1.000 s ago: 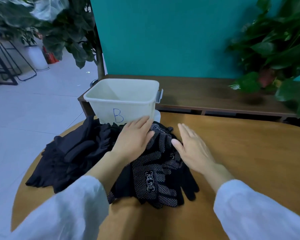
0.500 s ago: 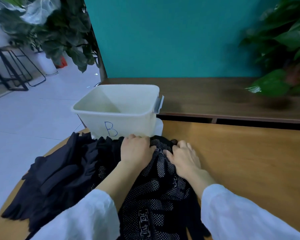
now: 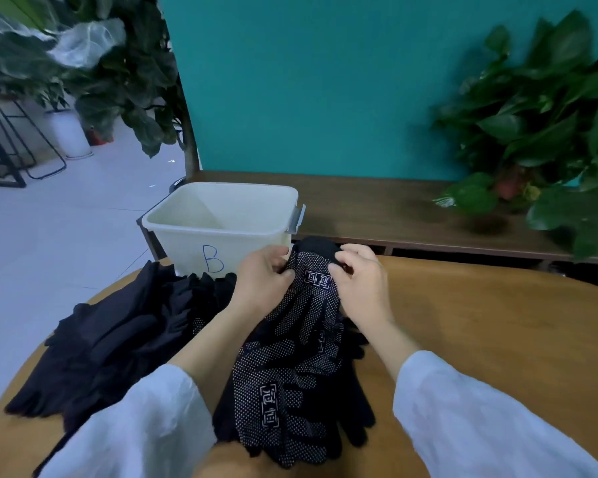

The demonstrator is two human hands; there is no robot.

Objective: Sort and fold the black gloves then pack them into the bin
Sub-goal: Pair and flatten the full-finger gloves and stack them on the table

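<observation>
The left hand (image 3: 263, 278) and the right hand (image 3: 361, 282) each pinched the cuff end of one dotted black glove (image 3: 313, 291), fingers curled on its opposite edges. The glove hung over a stack of dotted gloves (image 3: 280, 391) on the wooden table (image 3: 480, 322). Plain black gloves (image 3: 118, 339) lay at 9 o'clock. The white bin (image 3: 221, 222), marked "B", stood at 11 o'clock of the hands.

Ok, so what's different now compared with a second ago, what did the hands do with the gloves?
Both hands went from lying flat on the pile to gripping one dotted glove: the left hand and the right hand now pinch its cuff end and have raised it toward the bin. The bin and the plain black gloves on the left stayed put.
</observation>
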